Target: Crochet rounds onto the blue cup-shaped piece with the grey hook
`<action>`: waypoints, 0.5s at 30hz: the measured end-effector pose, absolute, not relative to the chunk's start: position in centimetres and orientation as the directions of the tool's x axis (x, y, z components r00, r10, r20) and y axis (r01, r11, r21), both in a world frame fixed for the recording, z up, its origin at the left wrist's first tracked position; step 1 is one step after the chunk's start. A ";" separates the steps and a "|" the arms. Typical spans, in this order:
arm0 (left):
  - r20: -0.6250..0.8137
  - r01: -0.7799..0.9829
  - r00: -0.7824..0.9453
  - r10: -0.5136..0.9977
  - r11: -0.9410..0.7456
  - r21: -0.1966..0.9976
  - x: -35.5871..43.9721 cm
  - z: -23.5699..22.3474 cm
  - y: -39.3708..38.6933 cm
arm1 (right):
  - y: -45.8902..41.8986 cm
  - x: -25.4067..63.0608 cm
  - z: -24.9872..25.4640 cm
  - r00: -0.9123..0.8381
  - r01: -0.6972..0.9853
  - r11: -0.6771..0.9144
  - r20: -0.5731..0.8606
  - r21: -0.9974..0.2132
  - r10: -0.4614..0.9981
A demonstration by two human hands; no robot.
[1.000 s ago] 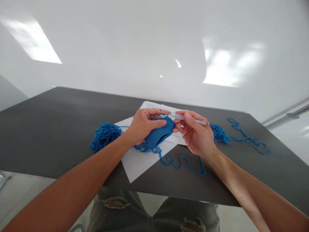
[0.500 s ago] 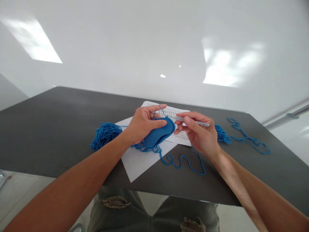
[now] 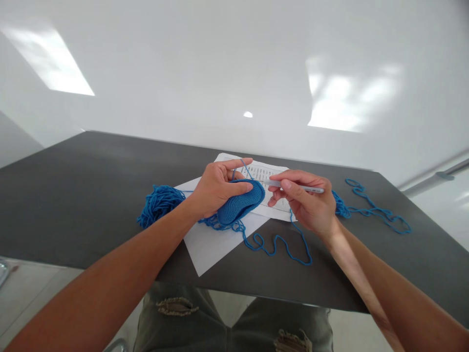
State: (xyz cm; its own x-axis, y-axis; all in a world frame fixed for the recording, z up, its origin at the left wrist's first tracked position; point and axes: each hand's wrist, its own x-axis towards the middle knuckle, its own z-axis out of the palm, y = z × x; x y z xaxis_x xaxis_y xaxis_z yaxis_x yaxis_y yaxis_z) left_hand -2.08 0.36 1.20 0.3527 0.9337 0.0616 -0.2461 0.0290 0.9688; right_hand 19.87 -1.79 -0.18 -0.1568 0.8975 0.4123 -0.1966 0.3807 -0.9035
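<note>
My left hand [image 3: 219, 188] pinches a blue crochet piece [image 3: 242, 203] between thumb and fingers, its rounded opening facing me. A strand of blue yarn [image 3: 247, 168] runs from its top edge up over my stretched index finger. In a pen-like grip, my right hand [image 3: 309, 198] holds a crochet hook [image 3: 293, 186] with a pale grey handle. The hook points left, and its tip is at the upper right edge of the crochet piece; whether it sits inside a stitch is too small to tell.
Under my hands lie a printed sheet [image 3: 280, 208] and a plain white sheet [image 3: 205, 254] on the dark table [image 3: 110, 171]. One blue yarn bundle [image 3: 159, 205] rests at left, another [image 3: 341, 204] behind my right hand. Loose yarn [image 3: 379, 212] trails to the right.
My right hand has shifted slightly to the right with the hook, drawing it a little away from the crochet piece. My left hand stays almost still.
</note>
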 end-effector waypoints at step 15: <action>0.091 -0.194 0.290 0.953 -0.035 0.980 -2.1 1.0 0.5 | -1.7 20.9 -0.4 -0.147 0.001 0.527 0.521 -0.850 0.841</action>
State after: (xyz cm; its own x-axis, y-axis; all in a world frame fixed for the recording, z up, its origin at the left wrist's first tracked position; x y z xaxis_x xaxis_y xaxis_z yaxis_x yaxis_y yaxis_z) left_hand -2.13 0.47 0.99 0.2902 0.9526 0.0912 -0.1941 -0.0347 0.9804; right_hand 20.91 -1.71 -0.36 -0.1470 0.8409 0.5208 0.0010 0.5266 -0.8501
